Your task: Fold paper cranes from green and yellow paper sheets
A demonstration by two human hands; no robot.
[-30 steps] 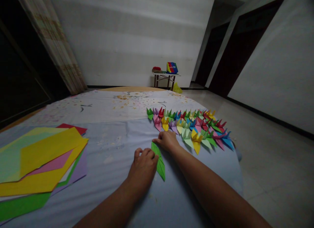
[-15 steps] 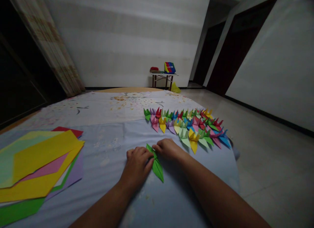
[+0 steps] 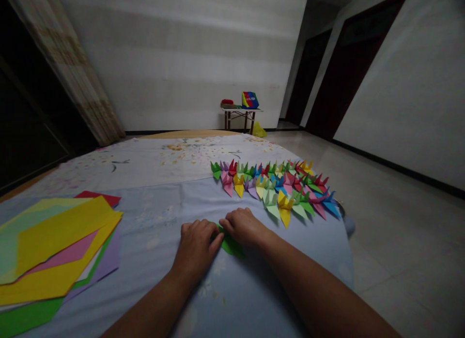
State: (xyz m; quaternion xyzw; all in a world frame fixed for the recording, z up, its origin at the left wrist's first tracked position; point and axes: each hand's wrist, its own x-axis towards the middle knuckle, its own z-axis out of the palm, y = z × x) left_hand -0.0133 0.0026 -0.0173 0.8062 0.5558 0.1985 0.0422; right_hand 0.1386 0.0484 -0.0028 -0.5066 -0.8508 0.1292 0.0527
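Observation:
A folded piece of green origami paper (image 3: 232, 246) is between my two hands, low over the blue cloth. My left hand (image 3: 198, 243) pinches its left side with the thumb and fingers. From the upper right, my right hand (image 3: 242, 225) grips its far end, fingers closed together. The fingers hide much of the paper, so only its near, pointed part shows clearly. Just beyond my right hand stand rows of folded paper cranes (image 3: 285, 209) in many colours.
At the left lies a loose stack of coloured paper sheets (image 3: 65, 226). The round table wears a blue and floral tablecloth (image 3: 152, 159). Farther back, a small side table (image 3: 242, 110) by the wall carries a colourful box (image 3: 250, 100). A yellow bag (image 3: 258, 130) sits beside it.
The green paper has turned and its long pointed shape is now mostly covered by my hands. Both hands have shifted slightly left, and the view has moved a little.

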